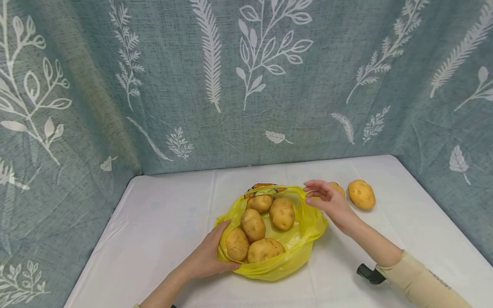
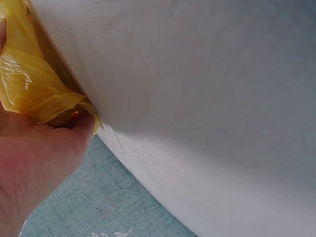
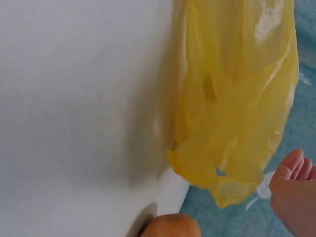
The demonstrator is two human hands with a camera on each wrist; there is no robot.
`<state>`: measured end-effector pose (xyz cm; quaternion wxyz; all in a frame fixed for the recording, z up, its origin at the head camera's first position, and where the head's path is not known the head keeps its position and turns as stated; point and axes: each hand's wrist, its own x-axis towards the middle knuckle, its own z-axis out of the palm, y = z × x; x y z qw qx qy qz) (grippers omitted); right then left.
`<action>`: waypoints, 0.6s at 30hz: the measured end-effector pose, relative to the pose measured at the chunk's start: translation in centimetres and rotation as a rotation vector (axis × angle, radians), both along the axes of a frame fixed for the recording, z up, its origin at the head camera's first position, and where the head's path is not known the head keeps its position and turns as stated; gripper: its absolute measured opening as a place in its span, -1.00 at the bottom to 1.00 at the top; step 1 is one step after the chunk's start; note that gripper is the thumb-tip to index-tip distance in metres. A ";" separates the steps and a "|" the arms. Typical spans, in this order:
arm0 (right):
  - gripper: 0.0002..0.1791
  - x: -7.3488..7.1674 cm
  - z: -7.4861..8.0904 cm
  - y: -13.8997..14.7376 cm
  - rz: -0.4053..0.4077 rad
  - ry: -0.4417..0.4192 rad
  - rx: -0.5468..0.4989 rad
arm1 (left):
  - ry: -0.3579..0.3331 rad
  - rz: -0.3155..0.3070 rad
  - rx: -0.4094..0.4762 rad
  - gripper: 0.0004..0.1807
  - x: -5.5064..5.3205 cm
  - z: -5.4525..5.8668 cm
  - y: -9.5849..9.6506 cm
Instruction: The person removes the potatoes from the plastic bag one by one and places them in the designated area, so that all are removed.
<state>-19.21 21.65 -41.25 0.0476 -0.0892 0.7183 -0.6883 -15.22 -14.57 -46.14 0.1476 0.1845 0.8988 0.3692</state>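
Beige fabric sleeve (image 1: pixel 420 278) nearest, right grip (image 1: pixel 334 203) loose and empty, left grip (image 1: pixel 213 251) holds the yellow plastic bag (image 1: pixel 283 268), ideally mouth wide!

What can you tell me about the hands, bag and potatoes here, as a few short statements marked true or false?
1. Five potatoes show inside the yellow bag. True.
2. The left hand holds the near left side of the bag. True.
3. The right hand is holding a potato. False: it holds nothing and is beside the bag.
4. Every potato is in the bag. False: two more potatoes show outside it, near the right hand.
5. The curtain behind the table is plain. False: it has white leaf patterns.
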 end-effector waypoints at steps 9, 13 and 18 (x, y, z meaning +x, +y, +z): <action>-0.38 0.0 -0.9 -0.9 0.044 -0.010 0.070 | -0.003 -0.005 0.002 0.24 0.1 0.2 0.0; -0.36 0.1 -1.3 -1.2 0.059 0.017 0.121 | -0.002 -0.007 0.003 0.24 0.1 0.3 0.0; -0.36 0.0 -2.0 -1.6 0.065 0.054 0.195 | 0.000 -0.005 0.004 0.24 0.1 0.3 0.0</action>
